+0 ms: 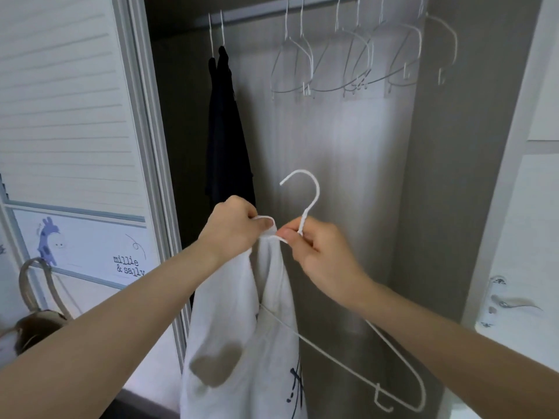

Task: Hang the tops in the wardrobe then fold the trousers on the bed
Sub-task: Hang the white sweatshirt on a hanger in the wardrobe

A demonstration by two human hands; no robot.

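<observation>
A white top with a dark print hangs in front of the open wardrobe. My left hand grips its shoulder fabric at the top. My right hand pinches the neck of a white wire hanger, just under its hook. One hanger arm is inside the top; the other arm sticks out bare to the lower right. Two dark tops hang on white hangers from the wardrobe rail at the left.
Several bare white hangers hang along the rail to the right. A white sliding door with a printed panel stands left. A brown bag hangs low left. A white door with a metal handle is right.
</observation>
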